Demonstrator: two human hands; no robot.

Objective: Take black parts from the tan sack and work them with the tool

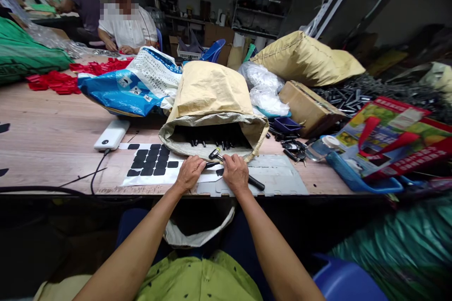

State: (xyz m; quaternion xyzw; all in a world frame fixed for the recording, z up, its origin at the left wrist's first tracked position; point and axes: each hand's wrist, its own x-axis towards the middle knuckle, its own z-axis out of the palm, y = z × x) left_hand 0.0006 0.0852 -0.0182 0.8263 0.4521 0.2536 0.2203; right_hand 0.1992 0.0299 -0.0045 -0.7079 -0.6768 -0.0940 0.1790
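My left hand [191, 172] is closed on one end of a small black part [212, 165] at the table's front edge. Close beside it, my right hand [236, 174] is wrapped round the handle of a small hammer [214, 154]; its metal head points up left and its black grip sticks out to the lower right. Just beyond both hands lies an open tan sack [215, 89], its mouth toward me, with several black pieces inside. To the left is a white sheet [169, 179] with rows of black rounded squares [149, 159].
A white power bank [112, 135] with a cable lies left. Behind are a blue-white bag [130, 85] and red pieces [52, 82]. Black parts, a jar [323, 146], a blue tray [363, 181] and a colourful bag [395, 136] are right. Two people sit at the back left.
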